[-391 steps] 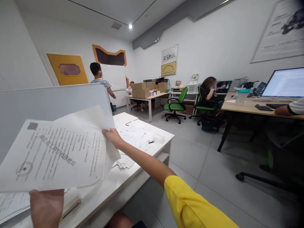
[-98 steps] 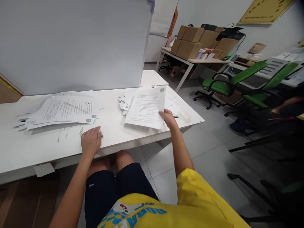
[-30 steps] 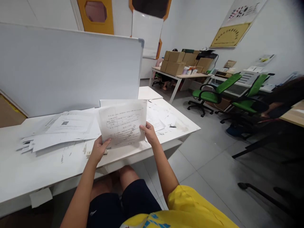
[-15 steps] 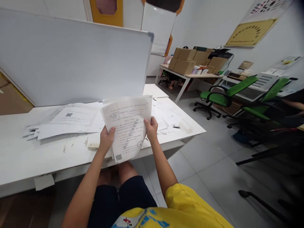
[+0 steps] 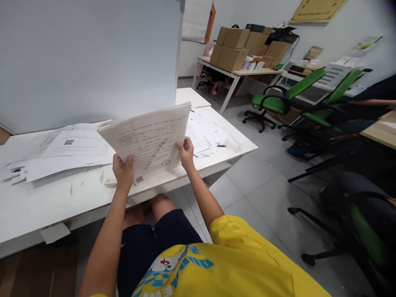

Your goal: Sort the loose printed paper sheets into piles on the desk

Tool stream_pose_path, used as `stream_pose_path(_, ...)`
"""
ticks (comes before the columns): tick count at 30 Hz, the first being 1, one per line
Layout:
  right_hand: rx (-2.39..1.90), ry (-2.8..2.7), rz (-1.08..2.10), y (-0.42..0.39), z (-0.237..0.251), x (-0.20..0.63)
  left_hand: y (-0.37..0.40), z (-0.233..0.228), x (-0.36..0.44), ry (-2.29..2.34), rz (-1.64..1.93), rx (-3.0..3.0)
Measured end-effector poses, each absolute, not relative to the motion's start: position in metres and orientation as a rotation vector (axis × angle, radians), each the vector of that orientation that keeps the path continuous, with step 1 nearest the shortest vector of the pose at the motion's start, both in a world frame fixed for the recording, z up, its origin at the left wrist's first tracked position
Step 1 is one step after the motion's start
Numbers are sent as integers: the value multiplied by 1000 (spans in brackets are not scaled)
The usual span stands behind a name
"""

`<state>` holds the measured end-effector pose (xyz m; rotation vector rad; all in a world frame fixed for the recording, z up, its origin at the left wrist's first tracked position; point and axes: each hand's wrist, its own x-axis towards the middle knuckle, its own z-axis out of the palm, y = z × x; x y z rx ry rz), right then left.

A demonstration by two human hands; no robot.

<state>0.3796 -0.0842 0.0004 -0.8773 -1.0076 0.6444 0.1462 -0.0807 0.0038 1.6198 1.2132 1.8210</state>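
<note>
Here, both hands grip creased, printed paper stack (image 5: 148, 140) w/ stamp.

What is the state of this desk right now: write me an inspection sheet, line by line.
Surface: long white desk, scuffed, white partition board behind it.
Job's things: sheaf of printed white paper sheets held up above the desk edge.
Clutter: loose paper pile at left, scattered sheets at right.
Grippers: left hand and right hand grip the sheaf's lower corners, fingers behind.
Cables: nothing seen.
Surroundings: green office chairs, brown cardboard boxes on a far table.
</note>
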Motion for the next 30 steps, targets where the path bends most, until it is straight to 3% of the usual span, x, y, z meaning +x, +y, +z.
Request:
stream_pose_path(9,-906,-1130,857,-86,4,390,-71,12,144,1176,1777,1576)
stream_pose_path(17,-1027,-1368,1426,-127,-2,410,-91,7,128,1316,1595,1427)
stream_pose_path(23,-1138,-1047,1603,-163,-39,406,-113,-8,101,1715,1135,2039)
stream_pose_path(30,-1184,-832,1741,-186,-53,404,-119,-31,86,1710,903,2456)
